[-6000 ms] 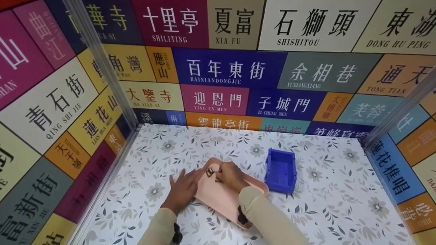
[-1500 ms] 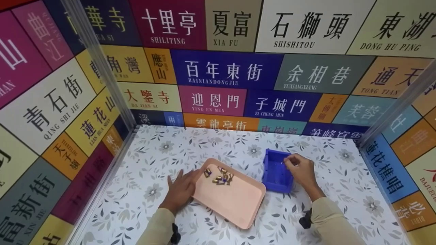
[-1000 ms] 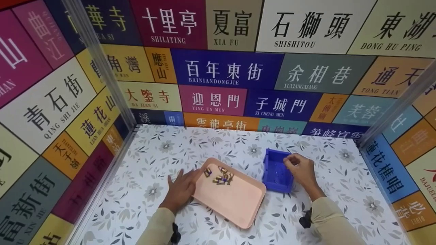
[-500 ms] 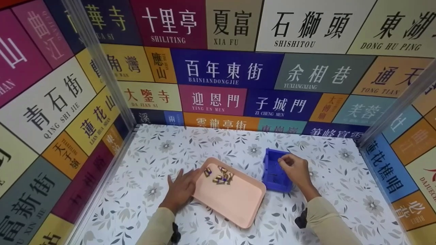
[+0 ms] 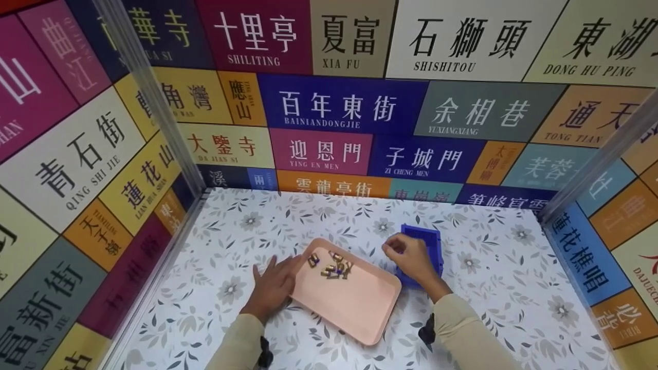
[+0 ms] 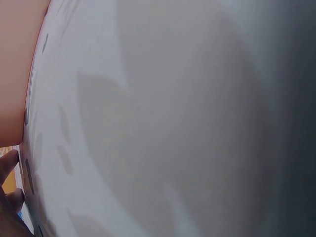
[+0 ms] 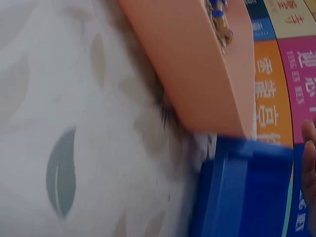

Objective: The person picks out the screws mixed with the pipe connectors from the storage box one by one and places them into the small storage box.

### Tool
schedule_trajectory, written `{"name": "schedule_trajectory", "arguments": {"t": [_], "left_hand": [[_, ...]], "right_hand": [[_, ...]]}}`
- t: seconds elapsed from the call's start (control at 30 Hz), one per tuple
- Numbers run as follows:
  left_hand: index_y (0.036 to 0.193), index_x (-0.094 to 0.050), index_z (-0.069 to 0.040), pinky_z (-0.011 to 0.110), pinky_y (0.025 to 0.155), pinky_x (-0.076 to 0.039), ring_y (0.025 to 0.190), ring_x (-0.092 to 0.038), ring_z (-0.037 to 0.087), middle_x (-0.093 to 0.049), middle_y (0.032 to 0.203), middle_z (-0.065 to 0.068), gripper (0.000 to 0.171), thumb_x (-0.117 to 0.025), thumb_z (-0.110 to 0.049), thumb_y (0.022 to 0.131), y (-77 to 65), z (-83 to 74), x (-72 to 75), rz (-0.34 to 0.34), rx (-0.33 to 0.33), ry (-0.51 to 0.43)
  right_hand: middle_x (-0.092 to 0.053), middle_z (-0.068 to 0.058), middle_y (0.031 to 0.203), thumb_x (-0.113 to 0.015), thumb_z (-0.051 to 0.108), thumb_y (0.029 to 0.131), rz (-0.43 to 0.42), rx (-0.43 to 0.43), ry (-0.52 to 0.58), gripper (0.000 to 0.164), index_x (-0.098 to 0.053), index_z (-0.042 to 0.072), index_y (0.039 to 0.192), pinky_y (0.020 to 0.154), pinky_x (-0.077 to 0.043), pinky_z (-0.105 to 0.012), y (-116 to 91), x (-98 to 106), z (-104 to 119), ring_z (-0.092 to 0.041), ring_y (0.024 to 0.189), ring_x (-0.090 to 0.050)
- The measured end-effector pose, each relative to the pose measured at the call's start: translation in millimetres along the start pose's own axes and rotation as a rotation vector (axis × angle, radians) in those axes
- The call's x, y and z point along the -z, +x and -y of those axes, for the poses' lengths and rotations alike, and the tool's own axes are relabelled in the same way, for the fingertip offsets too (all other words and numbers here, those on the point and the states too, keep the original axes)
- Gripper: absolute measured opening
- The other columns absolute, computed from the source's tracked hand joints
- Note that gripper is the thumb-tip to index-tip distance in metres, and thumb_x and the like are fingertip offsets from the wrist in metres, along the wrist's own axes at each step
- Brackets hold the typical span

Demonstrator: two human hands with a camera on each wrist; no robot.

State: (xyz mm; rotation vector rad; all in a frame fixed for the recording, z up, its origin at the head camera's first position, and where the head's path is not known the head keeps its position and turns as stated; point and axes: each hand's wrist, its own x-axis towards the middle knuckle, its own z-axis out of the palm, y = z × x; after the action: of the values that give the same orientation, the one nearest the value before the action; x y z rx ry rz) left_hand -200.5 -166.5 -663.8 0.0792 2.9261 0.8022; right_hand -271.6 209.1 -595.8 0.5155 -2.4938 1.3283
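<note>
A pink rectangular tray [image 5: 354,308] lies at a slant in the head view, with several small brass-coloured pieces with blue parts [image 5: 334,268] near its far end. My left hand [image 5: 275,285] rests at the tray's left edge with its fingers spread. Over the left part of the blue plastic bin [image 5: 435,252] is my right hand [image 5: 414,257], fingers loosely bent and nothing visible between the fingertips. That hand covers most of the bin's inside. In the right wrist view the right hand's fingers [image 7: 308,158] show only at the edge, beside the blue bin [image 7: 247,187].
A flower-patterned white tabletop [image 5: 205,318] spreads around the tray and bin. Walls with coloured name panels [image 5: 344,105] stand behind and at both sides, with clear strips at the corners. The left wrist view shows mostly blurred tabletop [image 6: 148,123].
My right hand went from the tray to the bin, its fingertips pinching something small, then a dark sliver showed inside the bin. Now it has moved left toward the tray. My left hand stays put.
</note>
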Motion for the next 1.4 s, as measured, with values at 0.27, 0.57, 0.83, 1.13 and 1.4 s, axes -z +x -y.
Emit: {"name": "schedule_trajectory", "arguments": {"t": [0.27,0.57,0.83,1.13,1.4], "left_hand": [[0.155,-0.024,-0.058,0.070,0.122,0.011,0.161,-0.012,0.028,-0.032,0.165,-0.019,0.049,-0.022,-0.059,0.106,0.0,-0.5,0.3,-0.022,-0.002,-0.010],[0.154,-0.024,-0.061,0.069,0.122,0.013,0.161,-0.010,0.027,-0.032,0.165,-0.021,0.048,-0.023,-0.062,0.106,1.3,-3.4,0.6,-0.017,0.026,-0.034],[0.155,-0.027,-0.058,0.069,0.122,0.013,0.161,-0.010,0.027,-0.032,0.165,-0.020,0.049,-0.022,-0.062,0.106,1.0,-3.6,0.1,-0.015,0.046,-0.029],[0.154,-0.026,-0.060,0.067,0.121,0.016,0.161,-0.008,0.025,-0.031,0.164,-0.022,0.050,-0.023,-0.066,0.104,1.4,-5.1,1.3,-0.001,0.069,-0.046],[0.154,-0.023,-0.061,0.070,0.121,0.013,0.161,-0.011,0.028,-0.032,0.165,-0.020,0.049,-0.019,-0.062,0.106,1.6,1.1,-0.4,-0.004,0.015,-0.017]], "right_hand": [[-0.072,0.006,0.075,-0.078,0.019,0.091,0.115,0.106,0.005,0.005,-0.074,0.016,0.090,0.062,-0.056,-0.027,9,-42,23,-0.006,0.066,-0.064],[-0.071,0.003,0.074,-0.077,0.015,0.090,0.151,0.127,-0.020,0.005,-0.075,0.010,0.092,0.062,-0.054,-0.025,20,-79,39,-0.009,0.066,-0.063],[-0.071,0.004,0.074,-0.075,0.021,0.093,0.181,0.126,-0.093,0.009,-0.075,0.012,0.096,0.060,-0.054,-0.026,29,-100,46,-0.006,0.066,-0.063],[-0.073,0.003,0.078,-0.074,0.021,0.094,0.218,0.044,-0.092,0.006,-0.074,0.016,0.097,0.060,-0.055,-0.026,32,-117,38,-0.008,0.069,-0.066],[-0.075,0.001,0.085,-0.075,0.030,0.093,0.193,-0.007,-0.150,0.018,-0.076,0.014,0.101,0.068,-0.058,-0.032,30,-128,37,-0.010,0.075,-0.068]]}}
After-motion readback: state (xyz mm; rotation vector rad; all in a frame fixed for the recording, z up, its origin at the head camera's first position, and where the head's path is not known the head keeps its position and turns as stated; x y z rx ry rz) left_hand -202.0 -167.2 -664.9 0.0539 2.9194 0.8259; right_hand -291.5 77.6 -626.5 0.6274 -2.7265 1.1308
